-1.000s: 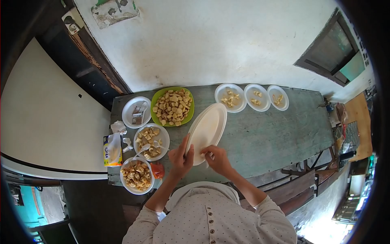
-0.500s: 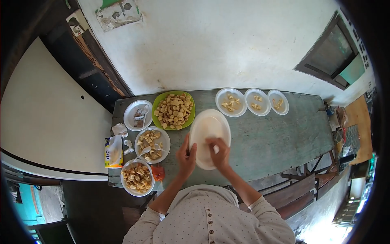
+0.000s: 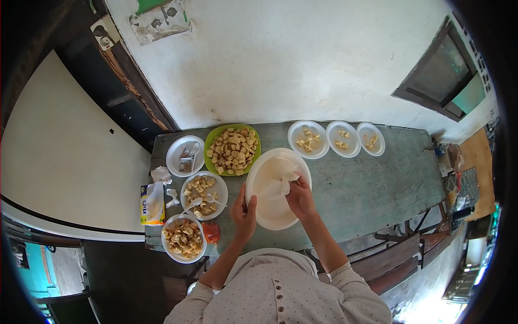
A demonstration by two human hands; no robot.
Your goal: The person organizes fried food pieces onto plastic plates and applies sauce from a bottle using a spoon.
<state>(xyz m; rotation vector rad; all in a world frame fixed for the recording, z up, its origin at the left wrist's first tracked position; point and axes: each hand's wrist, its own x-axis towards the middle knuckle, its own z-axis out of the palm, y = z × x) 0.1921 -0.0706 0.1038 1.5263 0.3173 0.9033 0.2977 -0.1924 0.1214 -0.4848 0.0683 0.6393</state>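
Note:
A white plate [image 3: 272, 215] is tilted up in front of my body, over the near edge of the table. My left hand [image 3: 244, 215] grips its left rim, thumb on the inner face. Inside the plate, my right hand [image 3: 302, 200] pinches a crumpled white tissue [image 3: 277, 187] close to the plate's surface. Whether the tissue touches the plate is hard to tell. Just left of the plate are a green dish [image 3: 233, 151] piled with pale brown chunks and a white plate of pale pieces [image 3: 199, 186] with two white spoons.
Three white plates [image 3: 308, 139] with small yellowish pieces line the wall side of the greenish table [image 3: 372, 189]. At left stand a white plate with small packets [image 3: 186, 160], crumpled tissues [image 3: 161, 174], a tissue pack [image 3: 152, 204], a plate of browned pieces [image 3: 184, 238] and an orange item [image 3: 211, 233].
My right hand has moved slightly right and opened its grip outward, so the tissue now shows clearly. The held plate is a little lower and further left.

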